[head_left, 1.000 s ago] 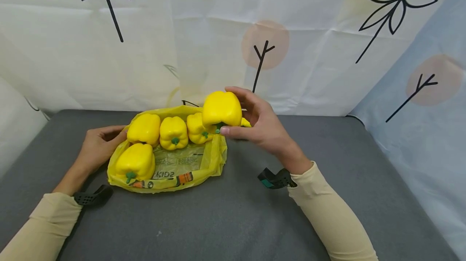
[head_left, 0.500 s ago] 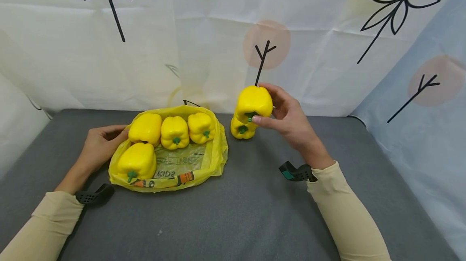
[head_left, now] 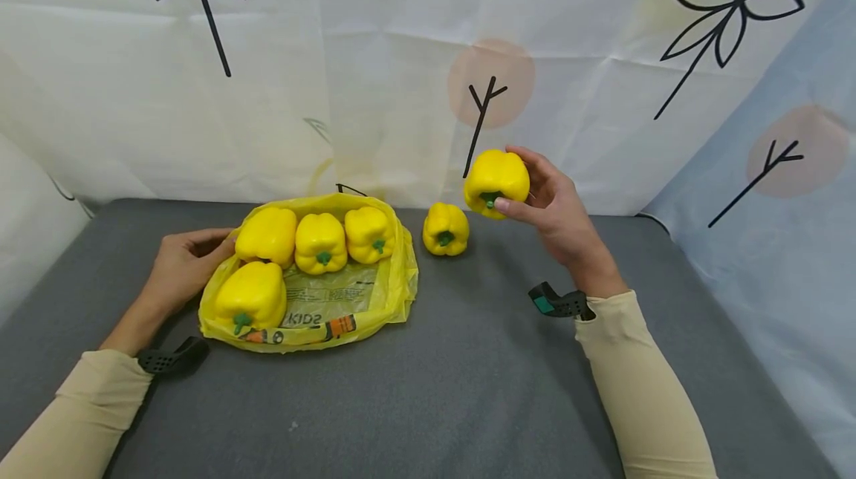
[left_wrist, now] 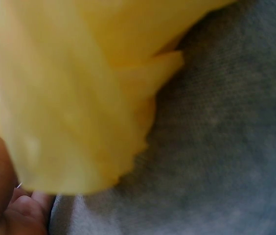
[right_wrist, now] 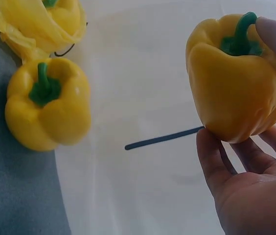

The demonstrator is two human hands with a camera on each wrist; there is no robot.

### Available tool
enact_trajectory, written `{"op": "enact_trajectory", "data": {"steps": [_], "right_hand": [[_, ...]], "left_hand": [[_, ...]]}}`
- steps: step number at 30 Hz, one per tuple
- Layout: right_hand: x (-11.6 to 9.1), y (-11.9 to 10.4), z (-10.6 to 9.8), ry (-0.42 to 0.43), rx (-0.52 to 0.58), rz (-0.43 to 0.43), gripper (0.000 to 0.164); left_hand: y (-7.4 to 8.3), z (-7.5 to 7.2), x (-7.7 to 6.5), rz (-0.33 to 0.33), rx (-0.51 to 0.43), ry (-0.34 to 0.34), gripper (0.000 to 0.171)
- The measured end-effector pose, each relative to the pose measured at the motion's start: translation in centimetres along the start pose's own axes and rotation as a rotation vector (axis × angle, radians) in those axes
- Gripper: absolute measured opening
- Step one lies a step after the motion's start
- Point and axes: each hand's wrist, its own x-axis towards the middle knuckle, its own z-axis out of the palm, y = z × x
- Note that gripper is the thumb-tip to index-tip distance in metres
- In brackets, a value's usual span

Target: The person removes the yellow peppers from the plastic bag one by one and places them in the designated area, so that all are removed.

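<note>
While the right hand (head_left: 558,212) gripped one yellow pepper (head_left: 496,180) between thumb and fingers above the grey table (head_left: 428,405), the count stood at six: that one; a single pepper (head_left: 446,228) on the table, just right of the yellow bag (head_left: 405,278); four peppers (head_left: 320,241) inside it, three along the back, one front left. The left hand (head_left: 179,271) met the bag's left edge; whether its fingers gripped could not be told.

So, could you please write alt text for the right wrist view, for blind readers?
Right fingers hold a yellow bell pepper with a green stem. To its left, a second pepper rests on a grey surface, near a yellow bag.
</note>
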Motion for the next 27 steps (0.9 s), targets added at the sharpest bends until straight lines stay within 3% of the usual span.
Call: {"op": "enact_trajectory", "data": {"steps": [27], "right_hand": [[0.4, 2.0, -2.6, 0.018, 0.042, 0.086, 0.07]], "left_hand": [[-0.2, 0.0, 0.0, -0.005, -0.002, -0.001, 0.047]]}}
